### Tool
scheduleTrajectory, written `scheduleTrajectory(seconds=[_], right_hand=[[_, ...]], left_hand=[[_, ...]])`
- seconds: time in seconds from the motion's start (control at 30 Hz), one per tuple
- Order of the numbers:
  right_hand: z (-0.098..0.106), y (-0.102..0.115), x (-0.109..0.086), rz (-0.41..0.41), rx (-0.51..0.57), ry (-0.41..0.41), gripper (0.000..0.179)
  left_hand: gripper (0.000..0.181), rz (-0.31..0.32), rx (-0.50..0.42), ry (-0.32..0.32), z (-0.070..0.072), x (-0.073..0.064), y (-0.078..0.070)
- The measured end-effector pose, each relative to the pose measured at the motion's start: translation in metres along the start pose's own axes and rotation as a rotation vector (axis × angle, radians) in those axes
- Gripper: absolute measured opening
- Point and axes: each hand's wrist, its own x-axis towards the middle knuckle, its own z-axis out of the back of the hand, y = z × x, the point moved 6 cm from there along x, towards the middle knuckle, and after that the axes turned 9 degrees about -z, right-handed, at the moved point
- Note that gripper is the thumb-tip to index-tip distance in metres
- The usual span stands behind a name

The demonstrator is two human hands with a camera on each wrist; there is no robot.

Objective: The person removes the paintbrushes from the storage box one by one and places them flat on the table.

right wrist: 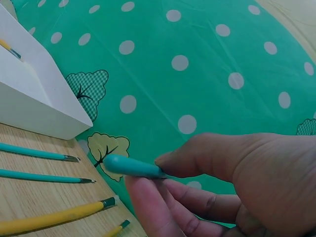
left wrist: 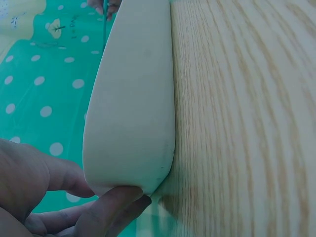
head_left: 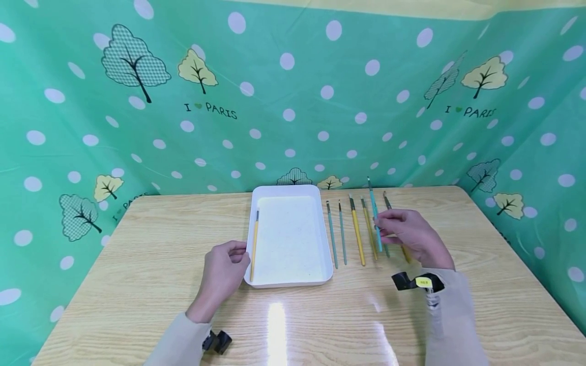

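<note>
My left hand grips the left wall of a white tray, thumb and fingers on either side of it in the left wrist view. Inside the tray, along its left side, lies a yellow-handled paintbrush. To the right, my right hand pinches a teal paintbrush between thumb and fingers, bristles pointing away from me. Its rounded handle end faces the right wrist camera. Below and beside that hand lie another teal brush and a yellow-handled brush, both partly covered.
Between tray and right hand, two thin teal brushes, a thick yellow brush and a thinner yellow one lie roughly side by side on the wooden table. A green dotted cloth hangs behind the table.
</note>
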Motion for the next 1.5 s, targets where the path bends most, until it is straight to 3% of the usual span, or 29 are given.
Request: scheduleTrajectory(seconds=[0.47,1.5], right_hand=[[0.020,-0.012,-0.006,-0.055,0.019,0.011,0.055],[0.053,-0.036,-0.009,-0.131,0.018,-0.073,0.061]], left_hand=[[0.025,0.007,0.004,-0.004,0.000,0.000,0.001],[0.026,0.002,-0.021,0.007,0.000,-0.001,0.001]])
